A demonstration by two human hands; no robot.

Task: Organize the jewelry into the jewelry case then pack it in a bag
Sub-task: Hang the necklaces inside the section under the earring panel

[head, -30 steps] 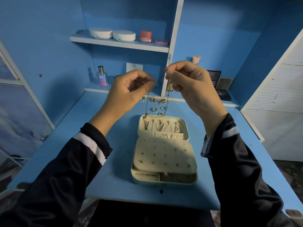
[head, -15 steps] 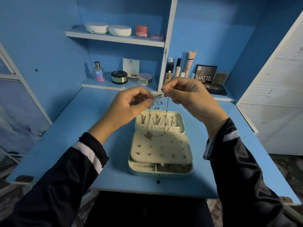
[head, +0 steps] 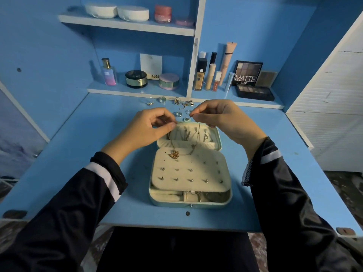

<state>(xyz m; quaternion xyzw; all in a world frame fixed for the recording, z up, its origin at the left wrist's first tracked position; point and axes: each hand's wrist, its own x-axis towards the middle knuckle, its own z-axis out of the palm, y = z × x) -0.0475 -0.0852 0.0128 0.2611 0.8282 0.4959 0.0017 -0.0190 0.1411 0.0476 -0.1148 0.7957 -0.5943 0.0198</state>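
An open pale-green jewelry case (head: 225, 201) lies on the blue desk, its cream earring panel holding several studs. A thin gold necklace (head: 198, 134) hangs from both my hands over the case lid. Its gold pendant (head: 174, 154) rests on the top edge of the earring panel. My left hand (head: 149, 128) pinches one end of the chain. My right hand (head: 222, 118) pinches the other end. Other necklaces hang inside the raised lid. Loose rings and small jewelry (head: 179, 103) lie on the desk behind the case.
Cosmetics stand on the low shelf behind: a perfume bottle (head: 108, 72), round compacts (head: 136, 78), foundation tubes (head: 210, 75) and a MATTE palette (head: 246, 73). White round boxes (head: 117, 10) sit on the upper shelf. A white cabinet (head: 334, 114) borders the desk on the right.
Both hands have come down toward the case with the necklace. The pendant, which hung in the air above the lid, now lies on the earring panel.
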